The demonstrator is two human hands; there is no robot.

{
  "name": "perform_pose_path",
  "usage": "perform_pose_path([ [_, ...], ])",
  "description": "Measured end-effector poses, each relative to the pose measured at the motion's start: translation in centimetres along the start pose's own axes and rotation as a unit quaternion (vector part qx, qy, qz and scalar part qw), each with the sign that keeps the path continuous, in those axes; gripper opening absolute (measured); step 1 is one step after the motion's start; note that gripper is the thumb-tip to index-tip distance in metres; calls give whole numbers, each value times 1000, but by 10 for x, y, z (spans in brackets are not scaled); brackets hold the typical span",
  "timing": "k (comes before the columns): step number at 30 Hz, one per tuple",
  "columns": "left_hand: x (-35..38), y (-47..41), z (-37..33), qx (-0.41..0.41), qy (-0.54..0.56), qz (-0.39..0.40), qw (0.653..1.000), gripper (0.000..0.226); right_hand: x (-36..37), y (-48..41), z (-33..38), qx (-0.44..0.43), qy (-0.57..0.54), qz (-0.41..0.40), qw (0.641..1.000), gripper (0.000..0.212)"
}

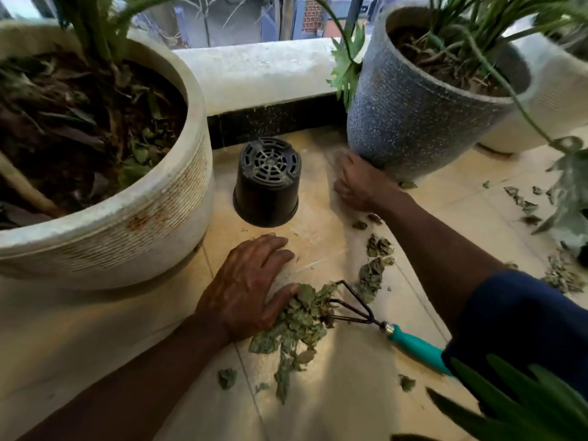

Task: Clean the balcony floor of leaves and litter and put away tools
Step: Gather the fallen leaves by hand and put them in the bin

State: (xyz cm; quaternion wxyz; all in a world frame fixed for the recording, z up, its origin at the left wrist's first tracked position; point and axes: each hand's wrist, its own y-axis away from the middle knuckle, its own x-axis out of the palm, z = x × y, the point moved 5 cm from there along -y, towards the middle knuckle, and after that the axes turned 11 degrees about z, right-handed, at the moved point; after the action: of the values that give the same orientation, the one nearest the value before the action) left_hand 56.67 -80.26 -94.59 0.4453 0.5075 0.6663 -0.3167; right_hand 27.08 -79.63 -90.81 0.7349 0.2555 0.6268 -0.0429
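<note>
Dry leaves [296, 319] lie heaped in a small pile on the tiled balcony floor [334, 393], in the middle foreground. The tines of a hand rake [413, 343] poke into the pile's right edge. The rake lies flat on the tiles with no hand on it, and its teal handle runs off under the right sleeve.

The left hand [245, 291] rests palm down on the floor with its fingers spread. Its thumb lies against the pile's left side, and it grasps nothing. The right hand [359, 183] reaches out to the foot of the grey speckled pot [413, 122]. It is blurred, so I cannot tell whether its fingers have hold of anything.

More leaves trail from the pile toward that hand [377, 249]. Loose patches lie well apart on the right [521, 202], and a few strays lie near the bottom [227, 377].

A black plastic pot [267, 183] stands upside down between the grey pot and a big white planter [127, 218].

I judge the job to be mid-way. One heap is gathered, but nothing is bagged. The scattered leaves on the right are uncollected, and the rake is not yet put away.
</note>
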Motion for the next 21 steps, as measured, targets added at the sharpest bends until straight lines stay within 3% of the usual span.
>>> perform_pose_path([
  [2, -1, -1, 1, 0, -1, 1, 1000, 57, 7, -7, 5, 7, 0, 19, 1000, 47],
  [4, -1, -1, 0, 1, -1, -5, 1000, 56, 16, 8, 12, 16, -31, -10, 999, 45],
  [6, -1, -2, 0, 7, -1, -12, 1000, 54, 30, 43, 25, 4, -89, -14, 996, 53],
  [9, 0, -1, 2, 12, -3, -18, 1000, 53, 49, 110, 54, -82, -147, 40, 985, 62],
  [11, 0, -2, 2, 11, -9, -14, 1000, 53, 49, 143, 55, -107, -181, 12, 978, 58],
  [16, -2, -2, 1, 13, -9, -10, 1000, 54, 31, 184, 10, 71, -199, -157, 965, 44],
  [18, -3, -2, -1, 16, -3, -12, 1000, 53, 26, 196, -2, 109, -203, -91, 969, 40],
  [21, -4, -1, -1, 14, -3, -12, 1000, 53, 44, 218, 9, 99, -219, 203, 949, 44],
])
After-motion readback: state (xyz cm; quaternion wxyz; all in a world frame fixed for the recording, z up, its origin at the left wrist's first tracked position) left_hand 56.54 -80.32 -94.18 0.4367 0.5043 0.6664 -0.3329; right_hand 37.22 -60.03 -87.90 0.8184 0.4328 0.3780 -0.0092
